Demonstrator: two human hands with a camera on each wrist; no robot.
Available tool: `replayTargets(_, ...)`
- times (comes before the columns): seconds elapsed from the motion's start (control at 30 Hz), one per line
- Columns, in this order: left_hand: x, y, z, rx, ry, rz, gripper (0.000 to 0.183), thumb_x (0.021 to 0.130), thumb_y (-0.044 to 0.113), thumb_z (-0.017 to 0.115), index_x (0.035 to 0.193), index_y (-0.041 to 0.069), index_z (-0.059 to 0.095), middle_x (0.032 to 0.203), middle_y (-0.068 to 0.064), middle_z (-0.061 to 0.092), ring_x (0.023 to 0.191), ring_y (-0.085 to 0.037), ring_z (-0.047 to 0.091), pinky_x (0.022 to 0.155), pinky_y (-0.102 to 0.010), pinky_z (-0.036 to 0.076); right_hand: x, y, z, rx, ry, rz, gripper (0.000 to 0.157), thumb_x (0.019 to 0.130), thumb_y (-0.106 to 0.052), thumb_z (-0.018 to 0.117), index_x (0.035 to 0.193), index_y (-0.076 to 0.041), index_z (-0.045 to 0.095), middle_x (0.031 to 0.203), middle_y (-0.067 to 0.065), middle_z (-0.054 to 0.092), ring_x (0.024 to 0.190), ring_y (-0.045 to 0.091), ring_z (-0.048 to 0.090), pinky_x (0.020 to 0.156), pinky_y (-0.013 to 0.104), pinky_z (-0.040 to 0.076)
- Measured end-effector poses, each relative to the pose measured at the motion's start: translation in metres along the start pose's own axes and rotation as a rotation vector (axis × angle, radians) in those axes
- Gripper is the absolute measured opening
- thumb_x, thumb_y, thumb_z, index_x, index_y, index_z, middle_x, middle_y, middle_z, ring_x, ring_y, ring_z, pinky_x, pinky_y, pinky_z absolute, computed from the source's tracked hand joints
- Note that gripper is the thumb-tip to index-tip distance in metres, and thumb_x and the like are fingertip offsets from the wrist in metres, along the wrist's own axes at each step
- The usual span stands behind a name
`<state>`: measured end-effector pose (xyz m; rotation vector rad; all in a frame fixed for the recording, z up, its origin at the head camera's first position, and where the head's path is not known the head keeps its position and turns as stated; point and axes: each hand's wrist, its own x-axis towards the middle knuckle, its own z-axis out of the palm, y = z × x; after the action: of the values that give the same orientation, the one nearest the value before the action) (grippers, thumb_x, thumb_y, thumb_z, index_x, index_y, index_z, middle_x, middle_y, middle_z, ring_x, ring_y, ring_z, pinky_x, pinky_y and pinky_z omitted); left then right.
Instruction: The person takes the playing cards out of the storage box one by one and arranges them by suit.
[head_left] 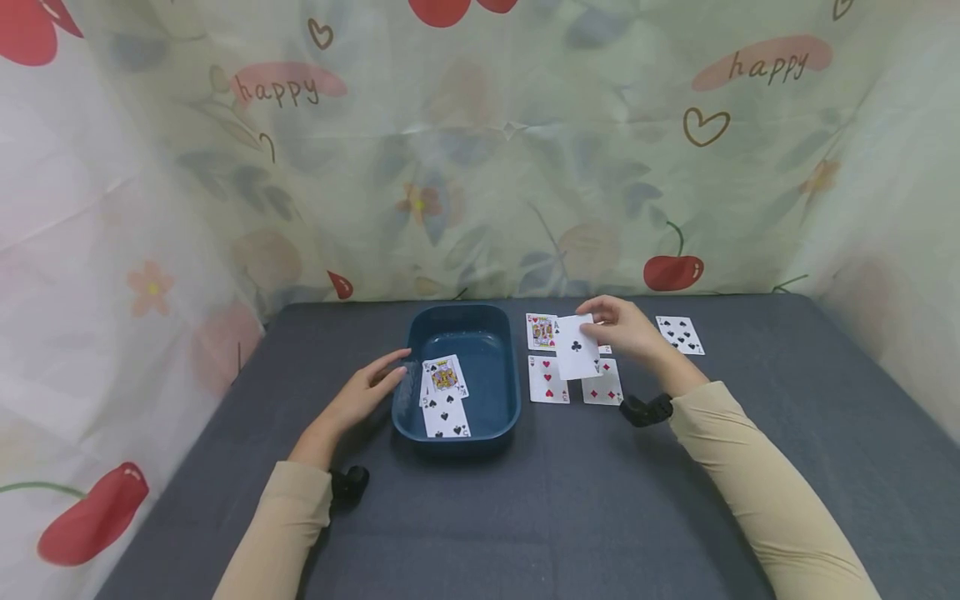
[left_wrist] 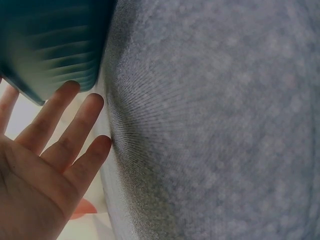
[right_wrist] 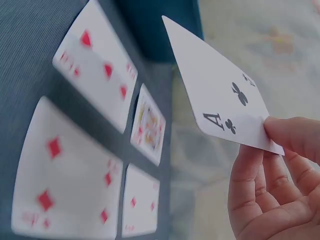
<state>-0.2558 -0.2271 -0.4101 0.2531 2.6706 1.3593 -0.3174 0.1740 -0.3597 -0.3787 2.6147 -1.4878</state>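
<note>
My right hand [head_left: 618, 329] pinches an ace of clubs [head_left: 576, 348] between thumb and fingers, held above a group of face-up cards. In the right wrist view the ace [right_wrist: 215, 90] is tilted, gripped at one corner by the right hand [right_wrist: 277, 185]. Under it lie a heart number card [head_left: 549, 383], a red face card [head_left: 540, 332], a four of diamonds [head_left: 606, 387] and a mostly hidden diamond card [right_wrist: 141, 200]. My left hand [head_left: 360, 392], fingers spread and relaxed, is at the left side of a blue tray [head_left: 491, 425]; its fingertips appear to touch the wall.
Inside the tray, a black-suit face card [head_left: 446, 377] overlaps a spade number card [head_left: 446, 417]. Another black number card [head_left: 680, 335] lies on the dark cloth-covered table [head_left: 555, 508], right of the group. A patterned curtain [head_left: 480, 167] hangs behind the table.
</note>
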Motion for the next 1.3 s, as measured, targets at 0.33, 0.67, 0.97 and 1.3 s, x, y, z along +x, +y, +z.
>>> replayTargets(0.33,0.000,0.000,-0.001,0.001,-0.008,0.003,0.051,0.097,0.044,0.043,0.144,0.025,0.035,0.151,-0.014,0.033,0.132,-0.036,0.042,0.107,-0.055,0.034,-0.013,0.040,-0.029,-0.067,0.042,0.091,0.038,0.091,-0.013,0.058,0.125,0.001,0.050,0.098,0.012,0.058,0.082,0.010,0.053,0.072,0.020,0.049)
replayTargets(0.67,-0.001,0.000,-0.001,-0.004,-0.005,0.003,0.050,0.098,0.041,0.043,0.144,0.024,0.035,0.150,-0.014,0.034,0.132,-0.036,0.043,0.107,-0.055,0.033,-0.023,0.078,-0.052,-0.082,0.033,0.177,0.044,0.090,-0.012,0.058,0.128,0.006,0.046,0.096,0.008,0.059,0.076,0.003,0.052,0.066,0.020,0.047)
replayTargets(0.97,0.000,0.000,0.000,-0.006,-0.001,-0.007,0.049,0.098,0.039,0.043,0.144,0.025,0.035,0.152,-0.014,0.032,0.134,-0.036,0.040,0.108,-0.056,0.033,-0.028,0.099,-0.062,-0.121,-0.004,0.267,0.048,0.090,-0.016,0.059,0.129,0.007,0.044,0.097,0.010,0.056,0.075,0.005,0.052,0.065,0.020,0.047)
replayTargets(1.3,-0.017,0.032,-0.004,-0.028,-0.019,-0.016,0.048,0.100,0.027,0.042,0.145,0.013,0.034,0.151,-0.020,0.030,0.133,-0.040,0.039,0.107,-0.057,0.032,-0.028,0.100,-0.060,-0.208,0.021,0.237,0.043,0.086,-0.014,0.063,0.119,0.010,0.050,0.099,0.019,0.058,0.072,0.006,0.052,0.061,0.018,0.048)
